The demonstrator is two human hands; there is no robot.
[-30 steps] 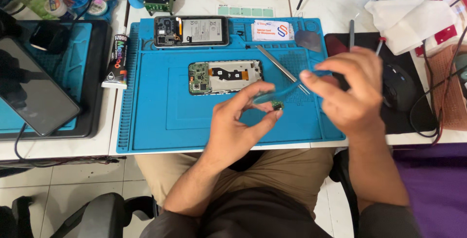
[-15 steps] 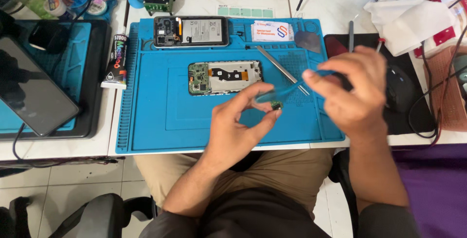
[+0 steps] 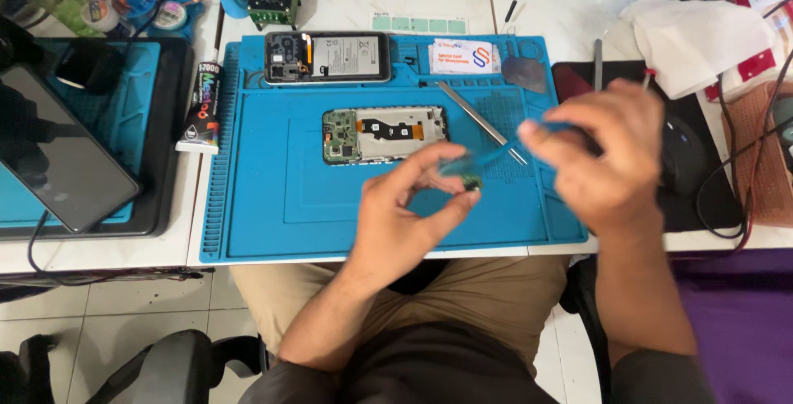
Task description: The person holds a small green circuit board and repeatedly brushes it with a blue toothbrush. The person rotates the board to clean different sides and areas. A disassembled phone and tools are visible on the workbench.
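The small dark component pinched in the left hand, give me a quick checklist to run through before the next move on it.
1. Small dark component held between the left hand fingers: ok, pinched at the fingertips above the blue silicone work mat.
2. Translucent blue tool in the right hand aimed at the component: ok, though the tip is blurred.
3. Tool tip touching the component: cannot tell.
4. Opened phone frame with exposed circuit board apart from both hands: ok, flat on the mat.
5. Long metal tweezers out of the way: not ok, they run under the tool and right hand.
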